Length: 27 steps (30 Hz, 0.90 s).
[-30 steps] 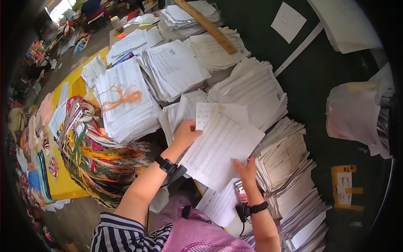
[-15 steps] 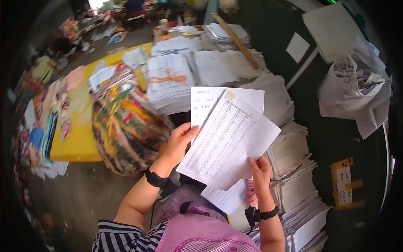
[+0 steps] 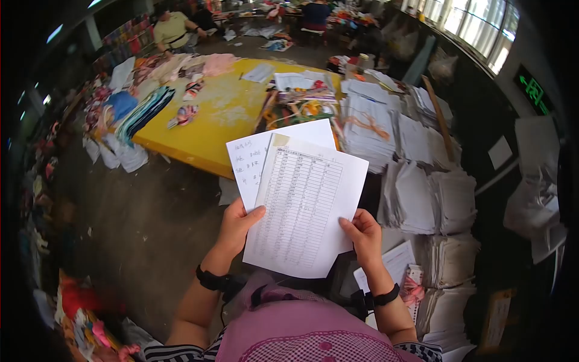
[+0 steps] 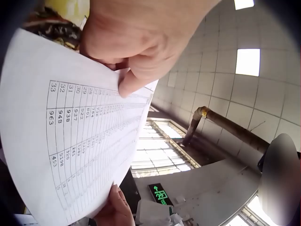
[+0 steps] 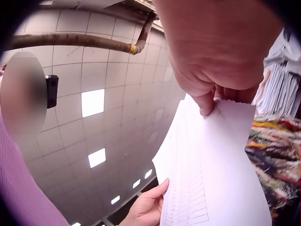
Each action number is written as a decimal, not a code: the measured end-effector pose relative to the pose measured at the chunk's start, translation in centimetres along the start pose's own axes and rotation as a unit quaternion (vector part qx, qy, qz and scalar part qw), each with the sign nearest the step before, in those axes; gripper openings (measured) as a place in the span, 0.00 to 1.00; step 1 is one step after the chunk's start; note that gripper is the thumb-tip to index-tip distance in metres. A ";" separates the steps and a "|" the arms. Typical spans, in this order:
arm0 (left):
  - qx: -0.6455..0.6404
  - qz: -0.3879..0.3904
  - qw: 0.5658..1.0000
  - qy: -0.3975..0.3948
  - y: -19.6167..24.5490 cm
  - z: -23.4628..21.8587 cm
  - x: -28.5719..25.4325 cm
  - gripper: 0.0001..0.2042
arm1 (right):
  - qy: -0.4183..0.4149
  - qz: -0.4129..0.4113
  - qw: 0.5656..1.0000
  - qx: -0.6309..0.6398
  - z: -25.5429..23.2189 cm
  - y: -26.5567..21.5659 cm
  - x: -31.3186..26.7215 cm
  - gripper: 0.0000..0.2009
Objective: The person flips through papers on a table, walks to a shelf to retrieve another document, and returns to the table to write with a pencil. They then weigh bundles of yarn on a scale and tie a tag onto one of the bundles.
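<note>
In the head view, both hands hold papers up in front of the body. On top is a white sheet (image 3: 304, 211) printed with a table of numbers, a yellowish patch at its upper left corner. Behind it, fanned out to the upper left, shows a sheet with handwriting (image 3: 244, 161). My left hand (image 3: 235, 228) pinches the left edge, thumb on the front of the printed sheet. The right edge is pinched by my right hand (image 3: 363, 236), its thumb also in front. Rows of numbers on the printed sheet (image 4: 70, 127) are readable in the left wrist view.
Tall paper stacks (image 3: 452, 202) line the right side, one topped with orange thread (image 3: 369, 125). A yellow table (image 3: 211, 130) carries colourful yarn bundles (image 3: 301, 108) and fabric pieces. Pink thread (image 3: 413, 288) lies at lower right. A person (image 3: 175, 30) sits far back.
The papers have been lifted away from the stacks and turned more upright, still held in both hands. The head view has swung left and up, bringing the yellow table and windows into sight.
</note>
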<state>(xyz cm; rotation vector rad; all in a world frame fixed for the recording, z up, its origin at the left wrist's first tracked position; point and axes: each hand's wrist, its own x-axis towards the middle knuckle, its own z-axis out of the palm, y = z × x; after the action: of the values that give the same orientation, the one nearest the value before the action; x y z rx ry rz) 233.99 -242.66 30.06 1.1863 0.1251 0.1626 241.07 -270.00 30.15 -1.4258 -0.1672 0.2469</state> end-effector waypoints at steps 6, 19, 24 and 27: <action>-0.053 0.034 0.988 0.140 4.8 -16.4 -6.5 0.14 | -0.138 0.011 0.990 0.007 18.1 3.3 3.6 0.05; -0.163 0.161 0.866 0.444 14.0 -46.2 -18.5 0.12 | -0.417 0.000 0.907 -0.062 60.9 11.0 8.5 0.03; -0.138 0.187 0.820 0.524 17.3 -58.2 -19.0 0.11 | -0.472 -0.012 0.880 -0.057 77.4 13.8 11.4 0.06; -0.093 0.189 0.772 0.600 20.4 -63.2 -19.0 0.09 | -0.523 0.006 0.852 -0.029 86.8 14.9 12.9 0.06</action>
<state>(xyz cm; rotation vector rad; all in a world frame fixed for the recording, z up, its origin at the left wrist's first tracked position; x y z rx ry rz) 202.54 -181.26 25.77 0.7278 0.9758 1.2670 229.81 -181.73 27.07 -1.2128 -1.0635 1.0276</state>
